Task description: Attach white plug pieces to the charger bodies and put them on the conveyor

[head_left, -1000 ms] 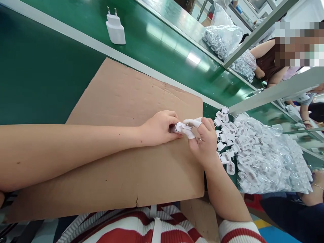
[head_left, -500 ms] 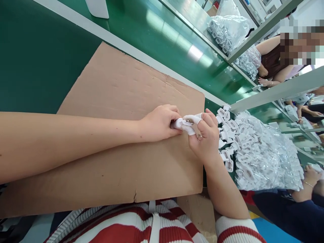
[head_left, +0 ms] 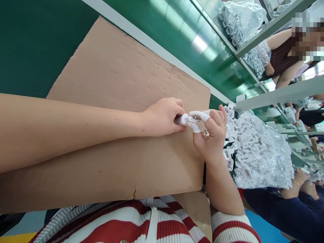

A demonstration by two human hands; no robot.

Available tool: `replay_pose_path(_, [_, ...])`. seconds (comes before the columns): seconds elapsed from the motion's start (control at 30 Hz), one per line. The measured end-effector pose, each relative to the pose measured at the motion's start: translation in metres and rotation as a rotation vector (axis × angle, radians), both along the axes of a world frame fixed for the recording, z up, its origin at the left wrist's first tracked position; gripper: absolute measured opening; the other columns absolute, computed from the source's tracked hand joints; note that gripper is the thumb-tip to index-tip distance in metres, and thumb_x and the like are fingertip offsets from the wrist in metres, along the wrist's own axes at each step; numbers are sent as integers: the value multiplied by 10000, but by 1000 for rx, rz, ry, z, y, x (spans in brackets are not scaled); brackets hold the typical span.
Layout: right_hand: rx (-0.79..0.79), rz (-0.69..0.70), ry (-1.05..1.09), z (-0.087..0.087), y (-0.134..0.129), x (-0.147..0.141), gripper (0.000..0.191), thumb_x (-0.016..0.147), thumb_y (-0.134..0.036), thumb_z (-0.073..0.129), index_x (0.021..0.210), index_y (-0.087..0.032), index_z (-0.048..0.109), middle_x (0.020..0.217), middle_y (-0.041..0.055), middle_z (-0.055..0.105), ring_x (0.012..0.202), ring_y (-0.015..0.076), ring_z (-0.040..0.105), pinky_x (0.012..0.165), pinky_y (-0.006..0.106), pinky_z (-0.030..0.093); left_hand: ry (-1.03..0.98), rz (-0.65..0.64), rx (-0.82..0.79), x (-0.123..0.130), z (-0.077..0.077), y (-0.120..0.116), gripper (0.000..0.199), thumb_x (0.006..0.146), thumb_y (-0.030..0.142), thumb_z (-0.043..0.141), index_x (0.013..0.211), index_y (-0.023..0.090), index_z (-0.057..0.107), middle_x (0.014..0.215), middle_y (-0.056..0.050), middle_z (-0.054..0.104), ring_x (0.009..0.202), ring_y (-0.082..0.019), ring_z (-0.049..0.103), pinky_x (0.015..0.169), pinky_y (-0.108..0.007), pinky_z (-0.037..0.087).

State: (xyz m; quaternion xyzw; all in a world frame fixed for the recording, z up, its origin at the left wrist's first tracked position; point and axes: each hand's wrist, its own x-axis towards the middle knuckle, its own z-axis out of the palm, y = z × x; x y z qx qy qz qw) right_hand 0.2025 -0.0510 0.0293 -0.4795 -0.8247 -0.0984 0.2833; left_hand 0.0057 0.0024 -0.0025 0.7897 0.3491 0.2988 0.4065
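Note:
Above the brown cardboard sheet [head_left: 121,74], my left hand [head_left: 165,116] is closed around a small white part [head_left: 182,119], with its fingers partly hiding the part. My right hand [head_left: 211,131] pinches the same part from the right, its thumb and forefinger in white finger covers. A bit of shiny metal shows near the right palm; what it belongs to cannot be made out. The two hands are close together near the right end of the cardboard.
Loose white plastic parts [head_left: 228,158] and a large clear bag of them [head_left: 263,152] lie to the right. Metal bars cross the upper right, above a green bench [head_left: 172,30]. Other people are at work at the right, beside more bagged parts [head_left: 240,23].
The view has shifted, so the cardboard's upper edge sits higher in the picture. Both hands appear slightly farther right and up, with their grip on the white part unchanged.

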Motion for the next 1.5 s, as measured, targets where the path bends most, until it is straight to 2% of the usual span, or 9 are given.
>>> replay_pose_path(0.2, [-94,-106,-75,11,-2,-6,133,906,-210,574,985,-271,662,857,23,597,858,220,607,1106,470,458,31,16,-8,1,4,-1,199,799,375,724,719,193,734,908,-43,657,886,-218,643,776,-320,485])
replay_pose_path(0.4, [-135,-97,-85,14,-2,-7,109,860,-176,580,884,-266,635,836,13,587,853,221,591,1137,483,404,38,19,-22,1,5,-3,196,795,384,715,728,202,743,899,-38,649,907,-227,647,768,-323,488])
replay_pose_path(0.57, [-137,-88,118,0,-4,-6,148,937,-241,593,1042,-271,693,896,39,643,899,234,620,1056,490,477,13,14,-4,1,1,-2,234,803,408,706,709,193,716,912,-52,657,915,-236,644,778,-335,491])
replay_pose_path(0.77, [-423,72,495,-8,-3,3,389,929,-344,727,1306,-313,640,1204,57,677,1084,225,665,1006,438,577,-13,-33,1,-5,4,-1,222,854,401,663,911,196,726,1008,-58,694,901,-222,654,771,-319,489])
replay_pose_path(0.97, [-319,63,542,-4,-7,5,300,933,-301,737,1230,-310,697,1137,57,697,1075,230,684,981,446,601,-171,-210,-202,-10,15,-4,344,907,465,678,1106,185,703,979,-48,713,849,-190,644,739,-273,508])
replay_pose_path(1.07, [-285,74,568,-4,-9,5,302,929,-283,743,1226,-308,697,1157,55,696,1074,224,689,980,437,600,-254,-346,-276,-13,21,0,382,1002,473,558,1245,210,690,1195,-60,727,1108,-220,658,964,-306,522])
replay_pose_path(1.2, [-260,41,541,-3,-9,9,305,935,-286,725,1237,-290,678,1168,61,697,1097,234,693,983,455,593,-231,-348,-363,-18,25,6,401,987,510,554,1260,272,727,1297,-39,723,1363,-257,568,1099,-348,481])
replay_pose_path(1.33, [-245,12,505,1,-11,10,288,942,-299,707,1228,-283,678,1174,71,705,1107,247,697,984,473,586,-252,-354,-434,-20,26,7,389,932,467,608,1253,296,746,1310,-46,726,1358,-298,580,1080,-394,508])
replay_pose_path(1.5, [-323,62,543,4,-9,9,303,917,-319,749,1214,-280,703,1154,61,731,1079,223,703,997,426,577,-268,-312,-330,-12,15,4,473,919,461,681,1341,246,665,1290,-86,716,1172,-269,663,1005,-370,553])
